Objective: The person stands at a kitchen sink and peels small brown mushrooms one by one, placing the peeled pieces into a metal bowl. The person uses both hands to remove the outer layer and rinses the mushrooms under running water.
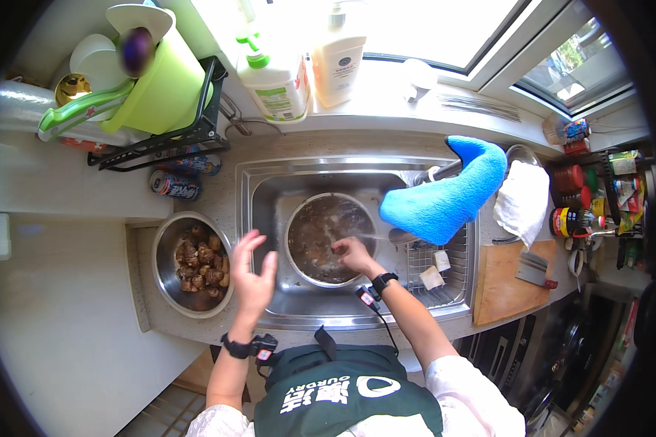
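In the steel sink stands a round metal basin (328,199) of murky brown water. My right hand (354,255) is at the basin's right part, its curled fingers closed around a small brown lump, perhaps a taro. A stream of water runs into the basin from the faucet head (403,236), beside a blue cloth (448,199) draped over the faucet. My left hand (254,276) is raised over the sink's left rim, fingers apart and holding nothing. To its left, a second steel bowl (167,287) on the counter holds several brown, ringed taro corms (203,257).
A wire rack (452,273) with two pale blocks fills the sink's right side. Further right, a cleaver (533,269) lies on a wooden cutting board (503,289). Pump bottles (338,65) line the windowsill; drink cans (175,184) stand at the back left.
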`<state>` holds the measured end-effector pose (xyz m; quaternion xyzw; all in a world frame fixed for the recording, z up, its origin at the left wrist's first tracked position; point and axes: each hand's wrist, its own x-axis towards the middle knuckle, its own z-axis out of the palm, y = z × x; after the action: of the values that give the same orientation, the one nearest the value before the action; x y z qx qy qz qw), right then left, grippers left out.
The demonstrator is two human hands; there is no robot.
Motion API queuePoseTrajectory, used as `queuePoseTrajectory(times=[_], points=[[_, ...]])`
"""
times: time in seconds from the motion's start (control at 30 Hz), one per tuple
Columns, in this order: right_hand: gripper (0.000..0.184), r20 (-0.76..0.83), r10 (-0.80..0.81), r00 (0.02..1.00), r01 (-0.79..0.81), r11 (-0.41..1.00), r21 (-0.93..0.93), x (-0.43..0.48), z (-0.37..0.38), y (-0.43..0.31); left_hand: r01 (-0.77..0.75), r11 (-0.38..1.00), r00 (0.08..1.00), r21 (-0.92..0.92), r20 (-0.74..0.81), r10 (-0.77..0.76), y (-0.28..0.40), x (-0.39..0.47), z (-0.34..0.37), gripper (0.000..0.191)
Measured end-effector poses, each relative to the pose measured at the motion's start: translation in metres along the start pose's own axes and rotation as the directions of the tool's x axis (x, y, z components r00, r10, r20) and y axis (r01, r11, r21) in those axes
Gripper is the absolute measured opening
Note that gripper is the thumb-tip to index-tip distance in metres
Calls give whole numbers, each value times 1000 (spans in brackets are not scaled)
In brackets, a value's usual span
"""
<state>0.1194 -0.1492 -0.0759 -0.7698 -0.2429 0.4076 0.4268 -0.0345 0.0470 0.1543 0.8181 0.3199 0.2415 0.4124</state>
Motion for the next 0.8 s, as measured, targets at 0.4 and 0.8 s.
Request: queuePoseTrajectory(times=[0.4,0.8], points=[[45,-39,124,991,-34,540,841,-75,-96,-78,392,843,738,-368,673,-49,-1,-1,177,49],[21,-552,-170,816,378,880,287,-82,-73,-121,6,959,932,-285,348,98,28,-13,159,40]])
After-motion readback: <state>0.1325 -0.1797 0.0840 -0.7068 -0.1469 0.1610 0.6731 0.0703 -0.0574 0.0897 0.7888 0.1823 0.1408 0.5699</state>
